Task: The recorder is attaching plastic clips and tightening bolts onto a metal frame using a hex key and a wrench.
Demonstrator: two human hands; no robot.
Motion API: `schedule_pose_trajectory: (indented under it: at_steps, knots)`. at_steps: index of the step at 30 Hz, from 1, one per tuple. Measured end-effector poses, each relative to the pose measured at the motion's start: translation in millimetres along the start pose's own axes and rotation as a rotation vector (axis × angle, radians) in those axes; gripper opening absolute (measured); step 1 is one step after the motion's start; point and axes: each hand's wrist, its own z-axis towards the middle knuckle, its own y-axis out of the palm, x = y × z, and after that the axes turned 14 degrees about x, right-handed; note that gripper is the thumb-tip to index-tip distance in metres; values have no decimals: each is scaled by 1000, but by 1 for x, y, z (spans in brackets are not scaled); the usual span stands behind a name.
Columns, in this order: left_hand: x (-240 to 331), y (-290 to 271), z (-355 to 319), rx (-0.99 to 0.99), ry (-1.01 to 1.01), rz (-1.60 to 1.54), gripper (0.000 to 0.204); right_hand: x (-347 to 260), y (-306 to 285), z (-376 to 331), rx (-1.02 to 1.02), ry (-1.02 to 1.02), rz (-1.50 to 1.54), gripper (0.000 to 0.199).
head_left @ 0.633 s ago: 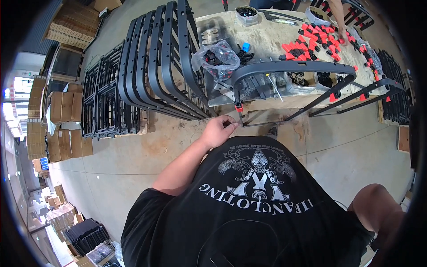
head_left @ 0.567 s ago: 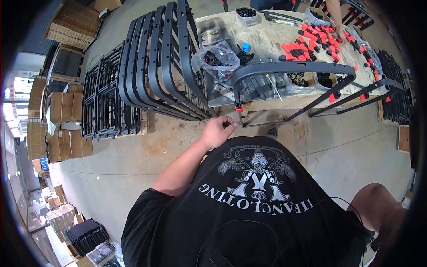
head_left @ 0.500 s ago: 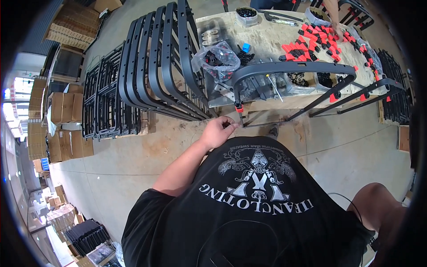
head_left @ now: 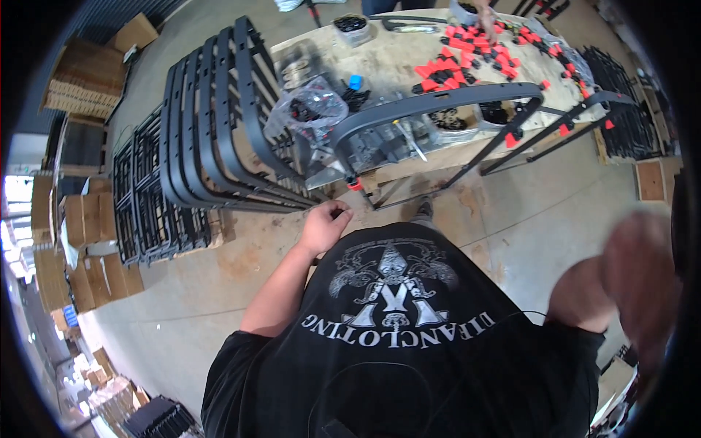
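Note:
My left hand (head_left: pixel 326 226) hangs in front of my shirt with its fingers curled in. A dark spot shows between thumb and forefinger, and I cannot make out what it is. Just beyond that hand is the lower left end of a dark grey metal tube frame (head_left: pixel 438 101), which leans at the table's near edge with a red clip (head_left: pixel 355 184) on its leg. At the right rim my right arm is bent upward, and my right hand (head_left: pixel 642 255) is a blur whose fingers cannot be told apart.
On the worktable (head_left: pixel 394 55) lie many red-and-black clips (head_left: pixel 445 71), a clear plastic bag (head_left: pixel 314 106) of black parts and a screwdriver (head_left: pixel 410 140). Another person's hand (head_left: pixel 488 22) is among the clips. Curved frames (head_left: pixel 212 124) stand stacked at left; cartons (head_left: pixel 87 223) lie beyond.
The view has shifted, so the table and frames sit further left. My right arm has swung up into view. My left hand has drawn slightly away from the frame's leg.

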Motion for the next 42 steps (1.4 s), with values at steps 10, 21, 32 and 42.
schedule_pose_trajectory:
  at_steps: [10, 21, 32, 42]
  knots:
    - [-10, 16, 4, -46, -126, 17, 26, 331, -64, -142, 193, 729, -850, 34]
    - [6, 55, 2, -53, -253, 89, 32, 460, 10, -31, -51, 592, -1240, 48]
    - [42, 72, -54, 224, -505, 123, 35, 506, -15, 0, -145, 774, -1214, 36]
    - [56, 101, -55, 287, -545, -400, 35, 439, -42, -47, -93, 1043, -77, 40]
